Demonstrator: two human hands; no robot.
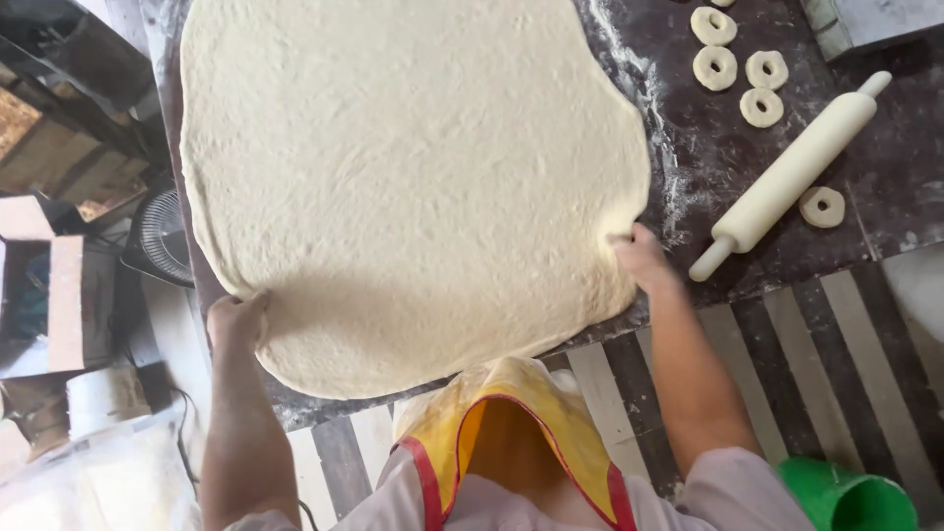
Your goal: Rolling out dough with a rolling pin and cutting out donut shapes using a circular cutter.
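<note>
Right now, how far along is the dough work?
Done: five cut rings lie beside the rolling pin, which is set aside. In hand: left hand and right hand grip the near edges of the rolled dough sheet. Left: the sheet shows no cuts.

Both forearms extended forward; left hand [236, 320] and right hand [641, 258] curled, knuckles up.

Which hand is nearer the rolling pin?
Right. The right hand grips the dough sheet at its right edge, just left of the rolling pin handle tip. The left hand is at the sheet's far left edge.
</note>
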